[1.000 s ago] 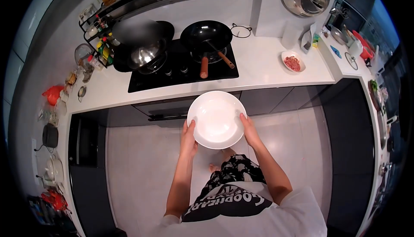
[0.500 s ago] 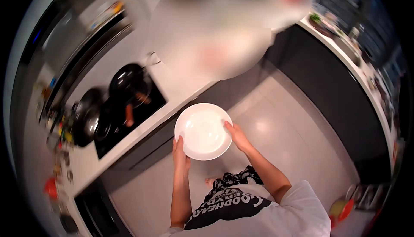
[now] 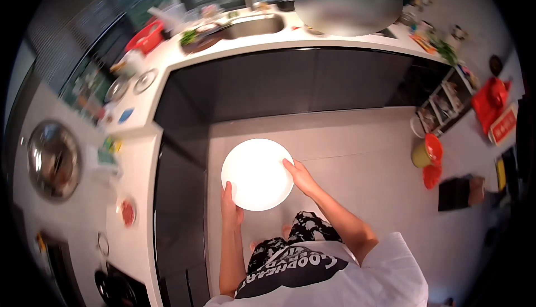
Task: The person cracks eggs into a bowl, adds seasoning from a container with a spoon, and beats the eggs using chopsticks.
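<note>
A wide, round, glossy white dish [image 3: 257, 174] is held out in front of the body, over the pale tiled floor [image 3: 357, 178], its inside washed out by glare. The left hand [image 3: 231, 205] grips its lower left edge, thumb lying up over the rim and the fingers mostly hidden beneath or behind it. The right hand [image 3: 300, 176] closes on the right edge in the same way, thumb on the rim and fingers under the side; each hand is open only as far as the dish's edge between thumb and fingers. Both forearms reach forward from the body, the right one slanting in from the side, the left one more upright. On the smooth white counter [image 3: 134, 167] to the left, a small white bowl [image 3: 127, 212] holds pinkish-red meat. Farther along are a round clear lid [image 3: 145, 81] and a red plastic basin [image 3: 146, 39]. Green leaves [image 3: 188, 37] lie at a dark brown, rounded container [image 3: 202, 43] beside the brushed-metal sink [image 3: 254, 26], and a black pot [image 3: 285, 2] stands behind the counter's edge. At the right, a yellowish bucket with a red rim [image 3: 422, 154] stands on the floor near a shelf unit [image 3: 444, 106]; its contents cannot be made out.
</note>
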The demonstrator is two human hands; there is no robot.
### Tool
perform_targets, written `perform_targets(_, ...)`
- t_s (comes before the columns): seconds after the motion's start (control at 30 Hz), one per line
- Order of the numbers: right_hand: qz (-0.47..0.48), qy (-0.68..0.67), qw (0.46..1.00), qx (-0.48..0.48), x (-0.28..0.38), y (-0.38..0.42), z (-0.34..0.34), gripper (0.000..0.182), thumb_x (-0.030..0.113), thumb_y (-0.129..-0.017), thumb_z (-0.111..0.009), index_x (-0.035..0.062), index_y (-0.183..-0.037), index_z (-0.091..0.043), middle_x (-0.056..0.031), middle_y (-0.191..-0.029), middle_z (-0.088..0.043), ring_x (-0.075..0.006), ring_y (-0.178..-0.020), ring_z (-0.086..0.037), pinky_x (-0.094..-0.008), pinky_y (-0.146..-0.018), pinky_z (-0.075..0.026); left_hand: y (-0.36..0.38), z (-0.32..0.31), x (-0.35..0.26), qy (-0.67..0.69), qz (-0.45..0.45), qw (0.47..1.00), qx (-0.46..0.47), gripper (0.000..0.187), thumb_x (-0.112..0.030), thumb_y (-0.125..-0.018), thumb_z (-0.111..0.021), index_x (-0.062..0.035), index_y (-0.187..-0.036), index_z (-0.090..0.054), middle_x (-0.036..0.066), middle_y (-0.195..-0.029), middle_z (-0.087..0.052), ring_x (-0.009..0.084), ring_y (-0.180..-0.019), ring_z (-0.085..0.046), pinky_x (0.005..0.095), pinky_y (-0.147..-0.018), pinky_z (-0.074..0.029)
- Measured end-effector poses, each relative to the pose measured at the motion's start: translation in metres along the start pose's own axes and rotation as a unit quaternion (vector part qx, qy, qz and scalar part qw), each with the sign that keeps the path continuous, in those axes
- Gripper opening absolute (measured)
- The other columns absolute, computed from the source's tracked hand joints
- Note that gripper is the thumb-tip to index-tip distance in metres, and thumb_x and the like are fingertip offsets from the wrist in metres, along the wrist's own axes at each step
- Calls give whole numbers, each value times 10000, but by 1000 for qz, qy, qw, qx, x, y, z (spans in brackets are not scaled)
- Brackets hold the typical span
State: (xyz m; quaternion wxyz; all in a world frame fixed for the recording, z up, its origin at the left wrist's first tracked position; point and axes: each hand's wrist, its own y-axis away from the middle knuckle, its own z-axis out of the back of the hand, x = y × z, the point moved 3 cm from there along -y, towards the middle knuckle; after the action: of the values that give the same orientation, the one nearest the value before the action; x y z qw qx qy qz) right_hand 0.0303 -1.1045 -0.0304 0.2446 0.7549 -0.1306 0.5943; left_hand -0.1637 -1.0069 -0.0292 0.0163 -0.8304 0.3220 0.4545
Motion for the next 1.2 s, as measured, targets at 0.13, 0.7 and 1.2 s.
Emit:
perform_targets(0.13,31,-41,993,-105,27,-22,102,477,336,-952,-423,-49,-1231,-463,-123,-1122,-584,-167,-1012,-550,-290,-885,-418,-86,-94,48,-32,67,992,105,474,-262,-965,-388,4,-1344,-288,140,-1308,-431,223,-1204,-430,343,-989,-365)
perform_targets(0.7,69,18,916,-395,174,-196,454,576,430,-943,-395,-86,-1169,-511,-149,-1095,-597,-184,-994,-557,-297,-874,-415,-389,-491,178,-76,219,928,290,460,-305,-968,-376,-19,-1325,-324,121,-1294,-444,216,-1185,-446,357,-979,-375)
perform_targets(1.2,146,123,915,-356,353,-465,856,616,461,-935,-392,48,-1384,-310,-130,-1385,-386,-219,-1279,-362,-365,-971,-359,-628,-756,319,-11,144,948,283,465,-311,-978,-331,-8,-1330,-344,126,-1296,-463,232,-1175,-468,357,-986,-377)
